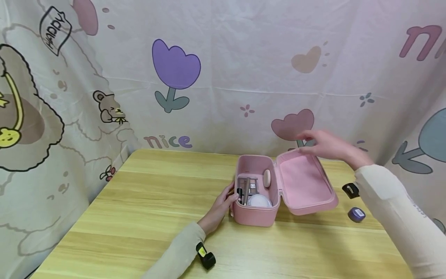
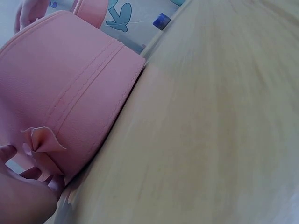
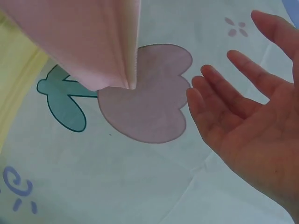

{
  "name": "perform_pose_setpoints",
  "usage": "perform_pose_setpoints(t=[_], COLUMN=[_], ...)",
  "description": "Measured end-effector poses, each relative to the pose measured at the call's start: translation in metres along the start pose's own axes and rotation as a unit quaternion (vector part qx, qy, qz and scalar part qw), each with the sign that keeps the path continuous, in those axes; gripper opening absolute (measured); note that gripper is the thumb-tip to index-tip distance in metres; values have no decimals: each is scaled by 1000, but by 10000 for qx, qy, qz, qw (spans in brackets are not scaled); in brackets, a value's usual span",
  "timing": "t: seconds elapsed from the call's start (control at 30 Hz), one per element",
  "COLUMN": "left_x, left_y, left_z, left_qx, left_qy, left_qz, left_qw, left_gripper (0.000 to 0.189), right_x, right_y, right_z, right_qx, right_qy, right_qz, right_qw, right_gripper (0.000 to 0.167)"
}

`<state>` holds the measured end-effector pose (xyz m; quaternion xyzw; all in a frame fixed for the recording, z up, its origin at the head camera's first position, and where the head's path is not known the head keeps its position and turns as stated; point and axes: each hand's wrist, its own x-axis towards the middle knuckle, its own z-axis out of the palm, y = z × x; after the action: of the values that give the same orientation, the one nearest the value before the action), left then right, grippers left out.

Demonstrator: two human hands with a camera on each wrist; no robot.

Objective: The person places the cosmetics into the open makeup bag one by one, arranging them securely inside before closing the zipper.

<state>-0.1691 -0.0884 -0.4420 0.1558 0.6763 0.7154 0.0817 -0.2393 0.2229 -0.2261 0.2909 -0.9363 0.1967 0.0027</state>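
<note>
A pink cosmetic case [image 1: 256, 217] stands on the table with its lid [image 1: 304, 180] swung out to the right. Inside lie slim tubes [image 1: 246, 192], a clear-lidded palette [image 1: 253, 186], a round white compact [image 1: 259, 201] and a pale oval piece [image 1: 267, 178] against the right wall. My left hand [image 1: 219, 207] holds the case's left side, thumb near the front rim; in the left wrist view its curled fingers sit beside a small pink bow [image 2: 44, 141]. My right hand [image 1: 325, 146] is at the lid's far edge; in the right wrist view its fingers are spread, apart from the lid [image 3: 93, 42].
A small purple-blue round jar [image 1: 356, 214] sits on the wooden table [image 1: 139, 217], right of the lid. A patterned curtain [image 1: 223, 77] hangs behind the table's far edge and along the left. Black cameras [image 1: 205, 256] are strapped at both sleeves.
</note>
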Motion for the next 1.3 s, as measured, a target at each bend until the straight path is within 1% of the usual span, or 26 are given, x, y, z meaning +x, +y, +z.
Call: perform_pose_setpoints(t=[0.13, 0.37, 0.57, 0.67, 0.83, 0.97, 1.03, 1.1, 1.17, 1.23, 1.3], left_x=[0, 0, 0, 1, 1, 0, 0, 0, 1, 1, 0], left_y=[0, 0, 1, 1, 1, -1, -1, -2, -1, -1, -1], left_z=[0, 1, 1, 1, 2, 3, 3, 3, 3, 2, 1], left_qx=[-14, -15, -38, -42, -61, -49, -30, -18, -38, -49, -63], left_qy=[-3, -30, -58, -55, -34, -55, -67, -76, -81, -70, -71], left_qz=[2, -12, -31, -48, -35, -27, -46, -50, -26, -10, 13], left_qw=[10000, 10000, 10000, 10000, 10000, 10000, 10000, 10000, 10000, 10000, 10000], left_gripper=[70, 70, 70, 70, 71, 71, 71, 70, 70, 70, 70], right_x=[-14, -43, -73, -89, -111, -126, -135, -145, -153, -161, -168], right_y=[5, 13, 21, 29, 50, 71, 81, 93, 104, 117, 130], right_z=[0, 0, 9, 20, 43, 57, 62, 66, 68, 71, 73], right_qx=[242, 85, 60, 318, 1032, 1451, 1661, 1903, 2123, 2219, 2271], right_qy=[381, 1036, 1639, 1837, 2065, 2340, 2449, 2442, 2326, 2096, 1803], right_qz=[123, 582, 747, 940, 1400, 1412, 1303, 1179, 1107, 1115, 1229], right_qw=[9989, 9929, 9836, 9780, 9629, 9509, 9463, 9435, 9427, 9457, 9491], right_gripper=[43, 49, 50, 52, 55, 51, 43, 39, 39, 43, 45])
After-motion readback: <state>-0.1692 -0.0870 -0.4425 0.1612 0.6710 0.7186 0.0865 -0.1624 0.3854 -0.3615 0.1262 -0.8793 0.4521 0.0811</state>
